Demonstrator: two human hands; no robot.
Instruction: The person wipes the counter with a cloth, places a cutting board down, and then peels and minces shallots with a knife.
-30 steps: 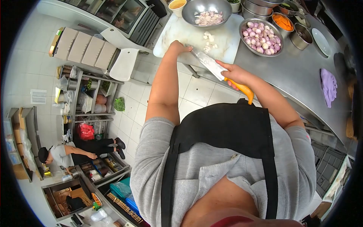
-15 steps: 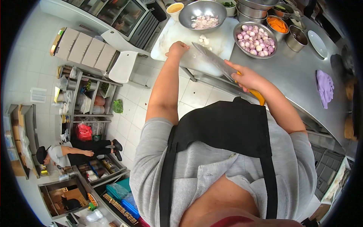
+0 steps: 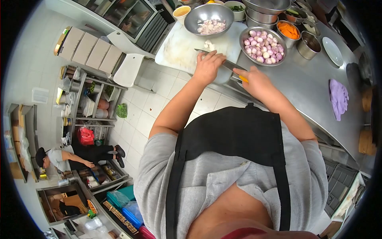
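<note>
Over the cutting board [image 3: 173,49], right fingers [image 3: 241,73] clasp the probably stiff knife [image 3: 231,66] by its handle [image 3: 243,79], the safest hold; left fingers [image 3: 217,58] bend, contact unclear.

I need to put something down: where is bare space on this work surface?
Between the round metal bowl of purple-white bulbs and the crumpled purple cloth, the grey steel counter is bare. The white cutting board is bare left of the orange-handled knife. Crowded: around the stacked metal pots.
</note>
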